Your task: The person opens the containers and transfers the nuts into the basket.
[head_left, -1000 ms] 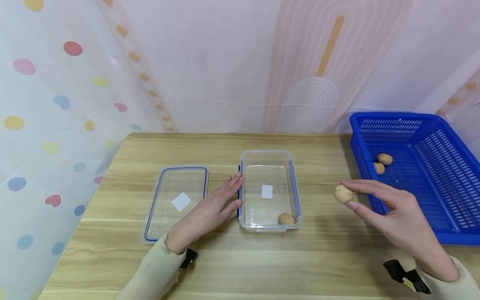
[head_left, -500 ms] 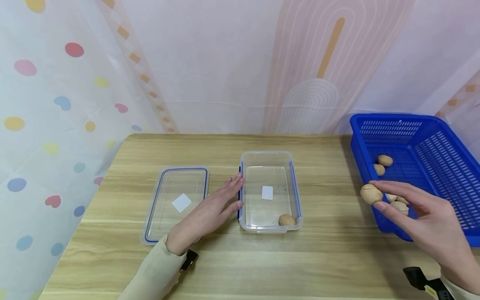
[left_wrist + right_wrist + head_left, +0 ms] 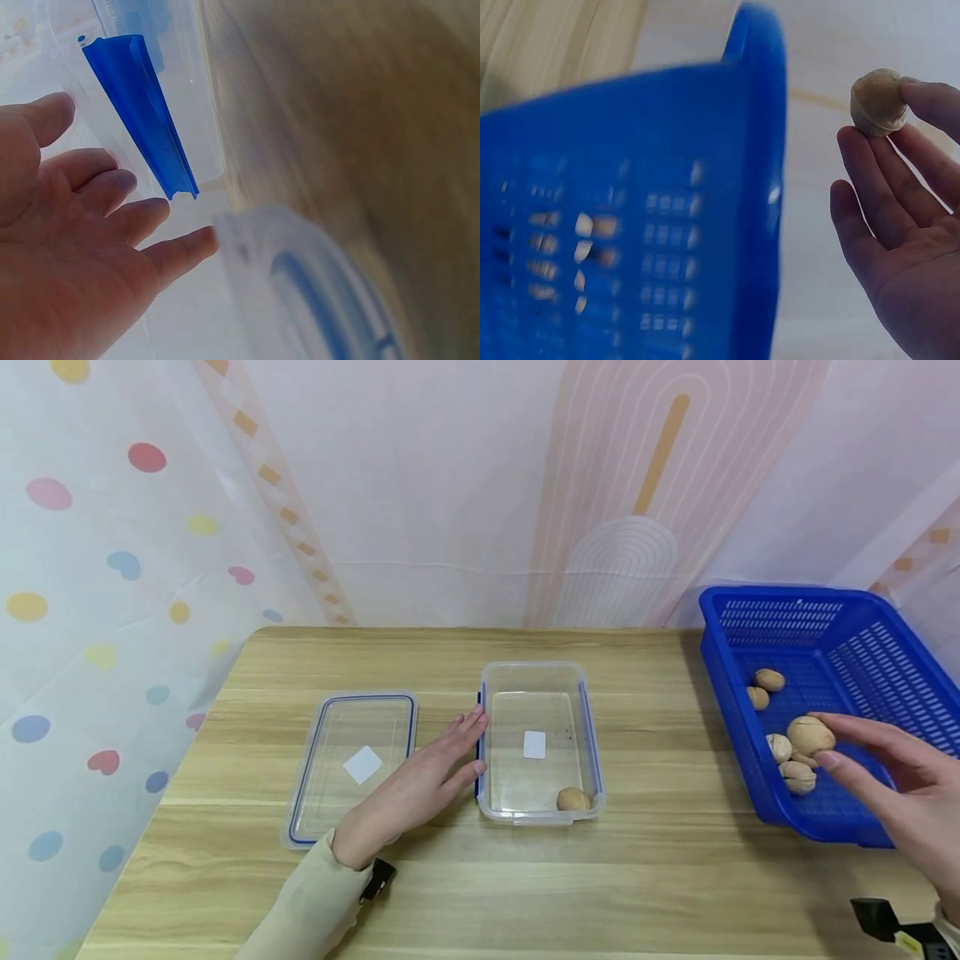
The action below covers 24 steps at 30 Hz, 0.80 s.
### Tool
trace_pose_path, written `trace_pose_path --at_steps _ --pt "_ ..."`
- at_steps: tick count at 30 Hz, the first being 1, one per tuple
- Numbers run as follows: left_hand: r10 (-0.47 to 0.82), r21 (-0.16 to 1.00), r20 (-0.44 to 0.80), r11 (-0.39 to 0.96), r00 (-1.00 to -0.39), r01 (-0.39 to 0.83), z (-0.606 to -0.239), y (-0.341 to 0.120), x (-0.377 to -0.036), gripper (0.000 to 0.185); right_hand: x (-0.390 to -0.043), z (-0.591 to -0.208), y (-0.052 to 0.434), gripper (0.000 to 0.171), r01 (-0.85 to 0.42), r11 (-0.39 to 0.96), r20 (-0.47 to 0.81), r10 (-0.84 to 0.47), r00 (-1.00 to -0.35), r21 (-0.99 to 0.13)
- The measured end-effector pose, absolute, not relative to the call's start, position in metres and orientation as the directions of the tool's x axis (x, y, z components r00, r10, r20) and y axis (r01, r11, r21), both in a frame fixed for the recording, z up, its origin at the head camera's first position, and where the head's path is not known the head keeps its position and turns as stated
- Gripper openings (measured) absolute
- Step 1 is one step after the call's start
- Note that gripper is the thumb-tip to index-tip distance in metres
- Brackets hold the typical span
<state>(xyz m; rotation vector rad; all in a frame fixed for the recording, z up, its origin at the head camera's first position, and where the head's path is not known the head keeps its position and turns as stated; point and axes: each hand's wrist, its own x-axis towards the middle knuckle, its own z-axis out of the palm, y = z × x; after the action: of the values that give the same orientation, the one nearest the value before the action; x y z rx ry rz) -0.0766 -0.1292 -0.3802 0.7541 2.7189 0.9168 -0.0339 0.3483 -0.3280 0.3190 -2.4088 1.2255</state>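
Between thumb and fingertips my right hand pinches a walnut, held above the blue basket. In the right wrist view the same walnut shows beyond the basket's rim. Several other walnuts lie on the basket floor along its left side. My left hand rests its straight fingers against the left side of a clear plastic container, by its blue clip. One walnut sits in the container's near right corner.
A clear lid with a blue seal lies on the wooden table, left of the container and under the left forearm's side. A patterned cloth hangs behind the table.
My right hand has moved to the right with the walnut, from over the table to over the basket, uncovering more walnuts there. The left hand has stayed put.
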Motion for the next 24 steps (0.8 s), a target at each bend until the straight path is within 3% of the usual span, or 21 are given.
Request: trace_pose_path --at_steps 16,24 --pt "0.516 0.605 0.001 0.682 -0.856 0.412 -0.38 -0.13 -0.076 0.061 -0.05 -0.354 0.4 0.046 -0.359 0.536 0.463 0.069 -0.884 -0.764" --pt "0.523 0.597 0.004 0.683 -0.852 0.422 -0.38 -0.129 -0.076 0.062 -0.06 -0.38 0.44 0.047 -0.263 0.658 0.41 0.076 -0.909 -0.705"
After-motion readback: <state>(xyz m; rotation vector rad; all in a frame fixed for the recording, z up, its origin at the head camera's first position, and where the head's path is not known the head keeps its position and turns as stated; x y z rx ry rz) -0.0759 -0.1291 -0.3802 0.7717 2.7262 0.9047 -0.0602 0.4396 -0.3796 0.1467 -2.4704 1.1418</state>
